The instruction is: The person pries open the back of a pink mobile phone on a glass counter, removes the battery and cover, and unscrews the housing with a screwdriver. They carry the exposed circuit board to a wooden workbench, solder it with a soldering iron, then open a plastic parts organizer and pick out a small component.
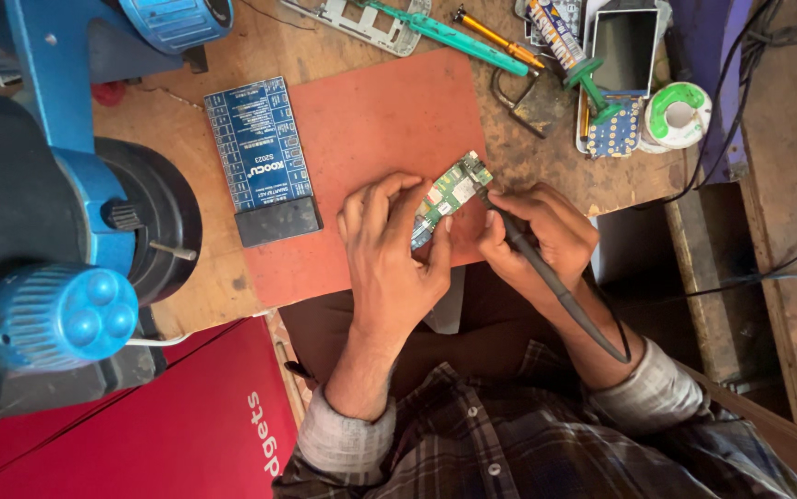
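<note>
Fingers of left hand (389, 254) gripping circuit board (449, 194), right hand (533, 231) clasping probe (556, 286).

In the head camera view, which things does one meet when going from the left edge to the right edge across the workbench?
blue microscope knob → dark blue board → left hand → green circuit board → right hand with the black probe → solder spool
</note>
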